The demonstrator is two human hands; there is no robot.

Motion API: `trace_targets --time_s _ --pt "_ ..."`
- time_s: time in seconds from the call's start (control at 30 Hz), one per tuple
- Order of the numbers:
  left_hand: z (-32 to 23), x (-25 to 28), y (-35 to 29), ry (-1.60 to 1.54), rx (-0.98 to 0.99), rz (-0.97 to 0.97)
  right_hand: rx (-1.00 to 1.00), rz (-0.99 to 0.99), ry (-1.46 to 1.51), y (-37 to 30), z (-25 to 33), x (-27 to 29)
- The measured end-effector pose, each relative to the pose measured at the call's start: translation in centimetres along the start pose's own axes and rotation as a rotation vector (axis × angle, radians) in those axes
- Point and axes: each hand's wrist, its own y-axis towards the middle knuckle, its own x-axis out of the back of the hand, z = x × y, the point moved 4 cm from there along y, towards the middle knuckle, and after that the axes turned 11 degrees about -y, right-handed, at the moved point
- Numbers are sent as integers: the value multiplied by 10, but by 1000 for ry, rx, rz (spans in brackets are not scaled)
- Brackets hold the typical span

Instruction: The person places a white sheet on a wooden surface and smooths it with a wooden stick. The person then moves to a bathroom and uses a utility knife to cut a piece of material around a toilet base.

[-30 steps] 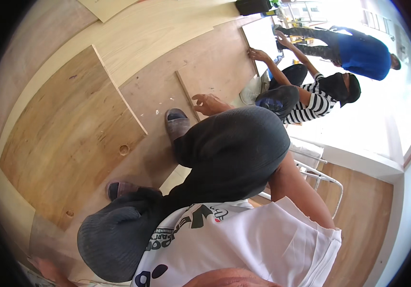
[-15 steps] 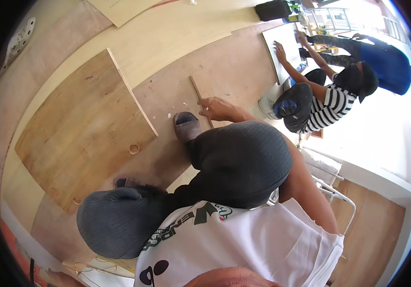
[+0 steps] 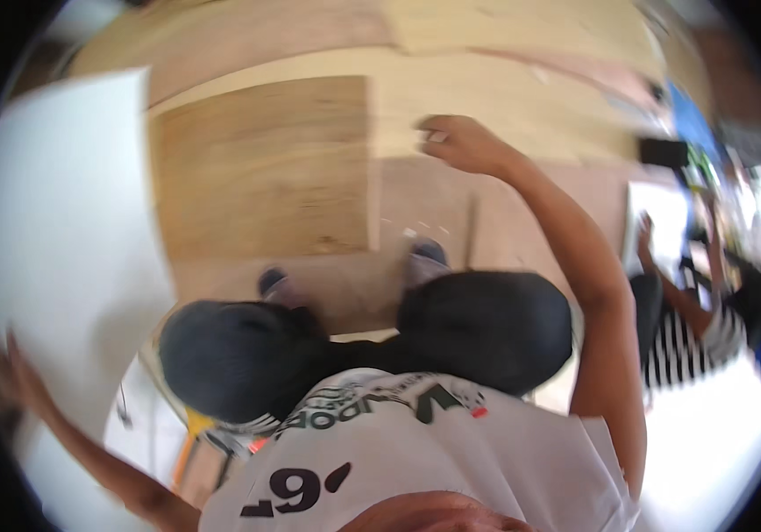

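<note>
On the left, my left hand (image 3: 21,377), too blurred to tell its grip, was at one white panel (image 3: 74,213); one brown board (image 3: 261,168) lay beyond my two sandals (image 3: 430,254); my right hand (image 3: 467,146) curled, whether empty I couldn't tell; far right, one co-worker (image 3: 677,346).

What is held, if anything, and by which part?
Left hand, near the white panel: too blurred to tell. Right hand: a pale spot shows there, hold unclear.
</note>
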Motion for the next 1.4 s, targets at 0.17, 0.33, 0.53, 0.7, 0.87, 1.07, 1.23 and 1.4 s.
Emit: trace_targets --time_s 0.17,0.33,0.53,0.7,0.87,1.07,1.23,1.4 --pt "-154 18 62 -355 303 -79 -18 159 268 57 55 4" --pt "-203 -11 154 -782 358 -81 53 248 652 150 87 4" --pt "-268 -63 162 -1711 317 496 140 122 1419 156 113 0" --pt "-237 -194 131 -1396 488 104 91 -326 1484 160 49 38" --pt "-292 -204 124 -1423 891 237 51 -471 1332 157 -5 57" --pt "-292 -211 123 -1503 888 361 -39 -626 1280 160 -21 57" --pt "-310 -196 121 -931 868 308 131 -370 1309 166 -40 48" --pt "-218 -295 85 -1486 837 327 35 -403 1518 144 16 49"
